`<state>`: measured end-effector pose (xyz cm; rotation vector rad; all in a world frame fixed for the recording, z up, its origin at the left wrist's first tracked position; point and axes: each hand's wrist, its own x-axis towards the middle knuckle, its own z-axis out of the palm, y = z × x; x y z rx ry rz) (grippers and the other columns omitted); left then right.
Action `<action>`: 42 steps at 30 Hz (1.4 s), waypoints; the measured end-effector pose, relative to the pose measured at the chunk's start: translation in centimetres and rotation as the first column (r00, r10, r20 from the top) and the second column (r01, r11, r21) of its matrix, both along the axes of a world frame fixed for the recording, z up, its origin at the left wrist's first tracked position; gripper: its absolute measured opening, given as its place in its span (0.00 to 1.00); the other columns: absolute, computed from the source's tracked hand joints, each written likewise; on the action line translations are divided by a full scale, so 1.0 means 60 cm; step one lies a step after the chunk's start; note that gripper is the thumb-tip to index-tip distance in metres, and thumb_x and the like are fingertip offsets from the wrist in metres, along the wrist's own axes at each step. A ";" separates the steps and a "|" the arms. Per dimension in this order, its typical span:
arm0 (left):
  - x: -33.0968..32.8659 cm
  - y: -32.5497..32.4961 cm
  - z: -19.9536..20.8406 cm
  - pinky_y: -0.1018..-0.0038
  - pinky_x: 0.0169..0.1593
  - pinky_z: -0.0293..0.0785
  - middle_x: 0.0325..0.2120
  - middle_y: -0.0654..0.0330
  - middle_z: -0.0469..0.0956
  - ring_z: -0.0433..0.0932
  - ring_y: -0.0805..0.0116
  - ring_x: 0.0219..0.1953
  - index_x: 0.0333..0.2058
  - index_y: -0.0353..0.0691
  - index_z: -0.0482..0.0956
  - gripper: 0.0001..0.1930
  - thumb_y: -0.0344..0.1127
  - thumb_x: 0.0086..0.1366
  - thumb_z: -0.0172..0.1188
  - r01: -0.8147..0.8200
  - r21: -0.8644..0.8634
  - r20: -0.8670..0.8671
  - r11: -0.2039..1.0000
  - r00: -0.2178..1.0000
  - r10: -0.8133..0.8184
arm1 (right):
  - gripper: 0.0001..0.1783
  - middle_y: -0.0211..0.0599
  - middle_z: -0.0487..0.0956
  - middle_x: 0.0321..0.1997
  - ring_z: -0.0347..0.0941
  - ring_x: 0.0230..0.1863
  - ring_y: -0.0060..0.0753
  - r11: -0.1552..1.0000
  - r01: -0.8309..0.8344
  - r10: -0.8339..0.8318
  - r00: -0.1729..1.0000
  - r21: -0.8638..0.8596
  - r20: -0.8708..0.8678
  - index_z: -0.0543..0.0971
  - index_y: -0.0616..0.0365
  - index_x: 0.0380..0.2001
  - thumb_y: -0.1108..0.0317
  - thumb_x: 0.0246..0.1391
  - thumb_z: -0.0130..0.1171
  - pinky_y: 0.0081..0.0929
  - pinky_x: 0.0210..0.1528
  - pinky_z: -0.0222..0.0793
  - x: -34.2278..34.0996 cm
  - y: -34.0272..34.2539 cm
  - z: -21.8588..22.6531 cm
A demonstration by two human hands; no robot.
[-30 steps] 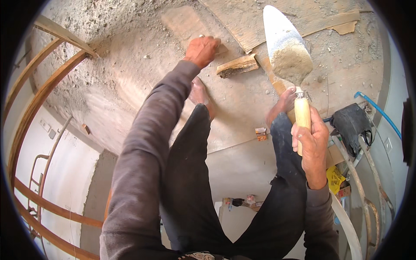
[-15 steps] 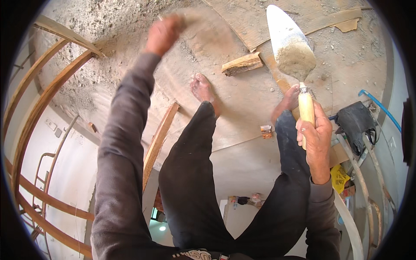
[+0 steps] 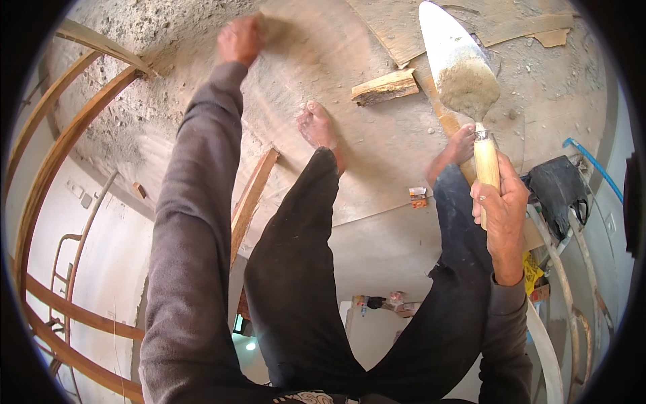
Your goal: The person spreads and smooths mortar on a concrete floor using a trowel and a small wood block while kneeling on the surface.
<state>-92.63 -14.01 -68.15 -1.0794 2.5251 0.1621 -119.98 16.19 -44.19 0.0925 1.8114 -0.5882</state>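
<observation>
My right hand [image 3: 501,202] grips a pointed trowel [image 3: 464,64] by its pale wooden handle, blade pointing away from me. Grey-brown mortar or dirt clings to the lower half of the blade. Farther off on the left, my left hand [image 3: 240,40] is closed like a fist above the dusty, gritty surface [image 3: 289,67]. It is blurred by motion, with a brownish smear beside the fingers; what it holds, if anything, I cannot make out. My bare feet stand on the same dusty surface, the left foot [image 3: 316,124] and the right foot [image 3: 457,151] apart.
A broken wood block [image 3: 385,87] lies between the feet and flat boards [image 3: 397,30]. At left stand curved-looking timber bars [image 3: 64,145]; a wooden plank [image 3: 254,195] rises beside my left leg. At right are a black bag [image 3: 557,185], a blue hose [image 3: 592,165] and poles [image 3: 562,269].
My left hand has swung slightly left and toward the far edge, and the broad blur beside it has shrunk. The trowel, still in my right hand, sits slightly farther right as the view shifts.
</observation>
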 end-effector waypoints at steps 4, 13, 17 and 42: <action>-0.003 -0.122 0.002 0.55 0.54 0.63 0.45 0.42 0.73 0.71 0.45 0.50 0.48 0.41 0.72 0.18 0.42 0.64 0.47 -0.415 -0.017 -0.353 0.910 0.853 0.383 | 0.27 0.23 0.67 0.20 0.59 0.16 0.10 1.000 0.014 -0.014 1.000 0.005 0.014 0.72 0.60 0.52 0.76 0.43 0.48 0.11 0.15 0.55 0.016 -0.009 -0.003; -0.017 0.106 -0.008 0.60 0.42 0.75 0.35 0.52 0.79 0.79 0.55 0.37 0.37 0.45 0.78 0.09 0.32 0.59 0.53 0.178 0.407 -0.041 0.896 0.983 -0.177 | 0.27 0.23 0.68 0.21 0.59 0.16 0.10 1.000 0.005 -0.005 1.000 0.004 0.022 0.72 0.60 0.52 0.75 0.43 0.49 0.11 0.15 0.55 0.010 -0.005 -0.004; -0.058 0.021 -0.015 0.63 0.41 0.76 0.35 0.51 0.80 0.80 0.56 0.37 0.41 0.45 0.80 0.12 0.36 0.61 0.52 0.009 0.281 0.109 0.960 0.993 -0.041 | 0.28 0.23 0.68 0.20 0.59 0.16 0.10 0.999 0.002 0.000 0.999 0.052 -0.033 0.72 0.60 0.52 0.75 0.42 0.50 0.11 0.15 0.55 0.010 -0.001 -0.001; -0.102 0.307 0.039 0.60 0.34 0.74 0.26 0.53 0.76 0.78 0.52 0.31 0.33 0.40 0.74 0.06 0.35 0.60 0.54 0.125 0.616 -0.222 0.777 0.975 0.019 | 0.29 0.22 0.68 0.21 0.59 0.15 0.10 0.997 -0.075 0.074 0.995 0.013 0.068 0.70 0.61 0.54 0.73 0.44 0.51 0.11 0.15 0.56 0.015 0.024 -0.012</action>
